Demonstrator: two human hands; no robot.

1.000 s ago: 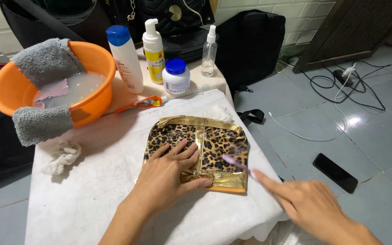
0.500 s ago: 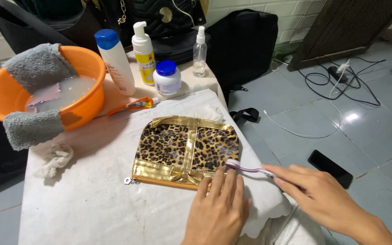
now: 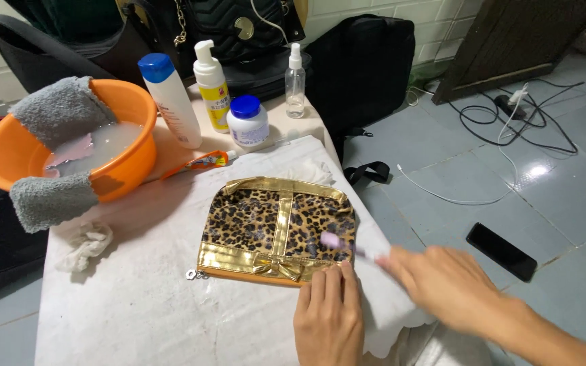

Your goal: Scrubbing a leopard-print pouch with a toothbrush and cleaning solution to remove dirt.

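Observation:
A leopard-print pouch (image 3: 266, 224) with gold trim lies flat on a white cloth (image 3: 137, 298) over a small table. My left hand (image 3: 329, 318) rests palm down on the cloth at the pouch's near edge, fingertips touching the gold trim. My right hand (image 3: 445, 288) holds a small pink-headed brush (image 3: 340, 244), its head on the pouch's right side; the hand is blurred.
An orange basin (image 3: 127, 159) of cloudy water with two grey towels on its rim stands at the left. Behind the pouch stand bottles (image 3: 171, 102), a white jar (image 3: 247, 122) and a tube (image 3: 201, 163). A black phone (image 3: 502, 251) and cables (image 3: 510, 122) lie on the tiled floor.
My left hand slid off the top of the pouch down to its near edge. My right hand brought the brush onto the pouch's right side.

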